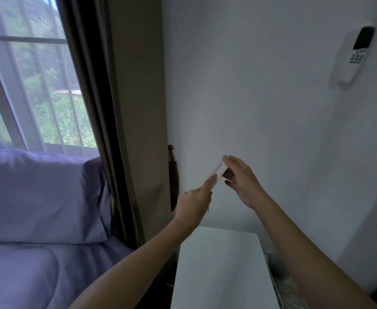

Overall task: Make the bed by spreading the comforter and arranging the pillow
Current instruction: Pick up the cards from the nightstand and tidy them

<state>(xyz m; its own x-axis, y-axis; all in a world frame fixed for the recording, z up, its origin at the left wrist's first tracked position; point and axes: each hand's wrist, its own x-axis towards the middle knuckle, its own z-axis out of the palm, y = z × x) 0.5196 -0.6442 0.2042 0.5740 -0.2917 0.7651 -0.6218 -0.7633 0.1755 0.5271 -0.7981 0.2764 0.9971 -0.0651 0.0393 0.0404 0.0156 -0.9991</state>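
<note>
Small white object (218,170) is held in right hand (242,181), above the white nightstand (221,268), near the wall. Its lower end is touched by the left hand (194,202), forefinger out; a pinch can't be confirmed. Hands are close together. Pillow (38,195) is propped at the bed's head edge, under the window (27,85). Comforter (27,275) is laid over the bed, wrinkled, touching the pillow's lower edge.
</note>
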